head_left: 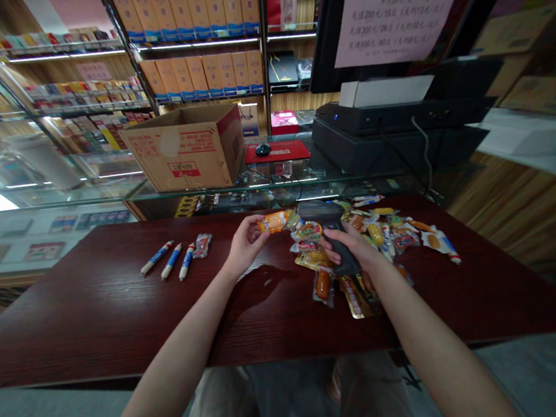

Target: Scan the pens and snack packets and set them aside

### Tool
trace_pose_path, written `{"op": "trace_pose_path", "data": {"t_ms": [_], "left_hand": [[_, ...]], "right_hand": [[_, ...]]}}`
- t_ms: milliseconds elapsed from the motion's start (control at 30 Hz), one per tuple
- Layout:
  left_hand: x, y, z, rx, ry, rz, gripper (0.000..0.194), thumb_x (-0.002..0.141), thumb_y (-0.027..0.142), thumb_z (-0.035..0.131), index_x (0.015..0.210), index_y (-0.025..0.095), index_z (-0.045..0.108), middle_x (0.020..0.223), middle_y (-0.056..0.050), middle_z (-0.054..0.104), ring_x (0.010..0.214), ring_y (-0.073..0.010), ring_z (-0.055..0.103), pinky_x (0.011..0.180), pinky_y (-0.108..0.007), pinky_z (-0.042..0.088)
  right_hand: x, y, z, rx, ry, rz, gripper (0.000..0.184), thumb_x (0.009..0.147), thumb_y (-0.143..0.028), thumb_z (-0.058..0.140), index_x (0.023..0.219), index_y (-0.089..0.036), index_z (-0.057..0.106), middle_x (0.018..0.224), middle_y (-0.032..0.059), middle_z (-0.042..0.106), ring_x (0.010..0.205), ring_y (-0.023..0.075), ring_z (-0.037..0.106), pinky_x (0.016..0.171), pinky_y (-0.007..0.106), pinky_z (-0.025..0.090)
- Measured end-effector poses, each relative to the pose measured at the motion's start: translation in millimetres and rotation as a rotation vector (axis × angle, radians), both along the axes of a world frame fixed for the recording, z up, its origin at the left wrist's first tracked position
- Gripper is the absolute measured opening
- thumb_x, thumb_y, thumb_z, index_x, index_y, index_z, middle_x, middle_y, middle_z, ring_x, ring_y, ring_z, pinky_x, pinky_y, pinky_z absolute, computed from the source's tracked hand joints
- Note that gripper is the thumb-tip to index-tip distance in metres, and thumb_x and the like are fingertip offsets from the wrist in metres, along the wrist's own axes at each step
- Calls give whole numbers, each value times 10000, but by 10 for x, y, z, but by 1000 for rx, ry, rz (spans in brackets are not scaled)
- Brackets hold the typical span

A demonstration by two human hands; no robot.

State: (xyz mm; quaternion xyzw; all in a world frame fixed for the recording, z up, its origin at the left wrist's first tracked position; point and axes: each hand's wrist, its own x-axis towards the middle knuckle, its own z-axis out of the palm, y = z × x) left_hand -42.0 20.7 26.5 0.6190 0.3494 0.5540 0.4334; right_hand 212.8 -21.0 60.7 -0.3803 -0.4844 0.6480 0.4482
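left hand: clamped on orange snack packet above table | right hand: clamped on barcode scanner over snack pile | left of hands: 3 sausage sticks, 1 red packet | behind: 1 cardboard box

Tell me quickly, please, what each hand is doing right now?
Left hand: closed on an orange snack packet, held above the table.
Right hand: closed around a dark handheld scanner.

We see a dark wooden bench with a smooth, slightly glossy grain, shiny plastic snack wrappers, a matt grey plastic scanner, a brown cardboard box and glass shelves.
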Motion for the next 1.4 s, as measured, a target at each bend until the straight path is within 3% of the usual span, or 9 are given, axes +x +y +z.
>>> {"op": "trace_pose_path", "data": {"t_ms": [133, 300, 467, 600, 767, 900, 1033, 1200, 1400], "left_hand": [[13, 0, 32, -220, -294, -78, 339, 742, 268, 708, 1044, 164, 596, 996, -66, 647, 836, -123, 602, 788, -269, 507], [0, -75, 179, -523, -580, -224, 161, 899, 242, 480, 927, 157, 613, 859, -75, 583, 660, -97, 496, 640, -241, 517], [6, -79, 246, -568, -716, -231, 182, 964, 274, 436, 941, 171, 584, 854, -54, 505, 661, -79, 481, 644, -199, 520], [12, 3, 140, -543, -667, -187, 143, 945, 274, 492, 924, 167, 584, 810, -28, 513, 619, -60, 457, 634, -186, 495], [-17, 110, -33, -317, -243, 47, 331, 858, 469, 603, 980, 162, 621, 873, -47, 624, 719, -111, 565, 767, -292, 507], [-188, 129, -1, -47, 634, 356, 331, 892, 453, 520, 874, 155, 662, 945, -112, 679, 903, -227, 637, 881, -368, 469], [-435, 76, 114, -144, 1257, 574, 420, 958, 384, 351, 945, 114, 671, 1001, -211, 704, 988, -332, 665, 882, -437, 459], [-747, 54, 196, -349, 1417, 792, 470, 946, 393, 359, 1133, 40, 608, 1067, -290, 686, 1081, -397, 633, 922, -512, 415], [-969, 70, 199, -481, 1426, 970, 462, 929, 346, 358, 1137, 43, 637, 1233, -279, 614, 1212, -448, 518, 966, -535, 367]], "right_hand": [[0, -20, 30, 21, 2, 12, 376, 693, -456, 748, 818, -205, 496, 562, -65, 511, 362, 67, 415, 362, 210, 302], [24, 19, -23, 18, 9, 37, 364, 719, -457, 743, 769, -203, 487, 565, -59, 502, 366, 65, 410, 354, 210, 312], [41, 59, -77, 29, 18, 43, 349, 734, -457, 731, 792, -205, 497, 562, -62, 489, 364, 64, 391, 347, 212, 316], [34, 56, -83, 26, 21, 44, 348, 736, -458, 731, 792, -206, 499, 570, -58, 491, 368, 65, 392, 345, 213, 316], [20, 43, -72, 27, 33, 47, 328, 745, -433, 734, 819, -204, 512, 565, -58, 500, 367, 66, 397, 347, 208, 312], [26, 46, -65, 26, 4, 28, 364, 717, -462, 747, 812, -205, 507, 554, -62, 496, 357, 70, 403, 344, 212, 314], [50, 47, -53, 35, 20, -4, 351, 724, -446, 742, 833, -200, 518, 560, -64, 504, 362, 64, 405, 356, 205, 314], [94, 50, -28, 13, 38, -19, 352, 720, -442, 750, 823, -201, 514, 577, -61, 517, 376, 63, 412, 361, 204, 327], [166, 102, -48, 24, 65, -42, 357, 712, -441, 756, 836, -193, 531, 580, -62, 520, 378, 59, 406, 359, 200, 348]]}}
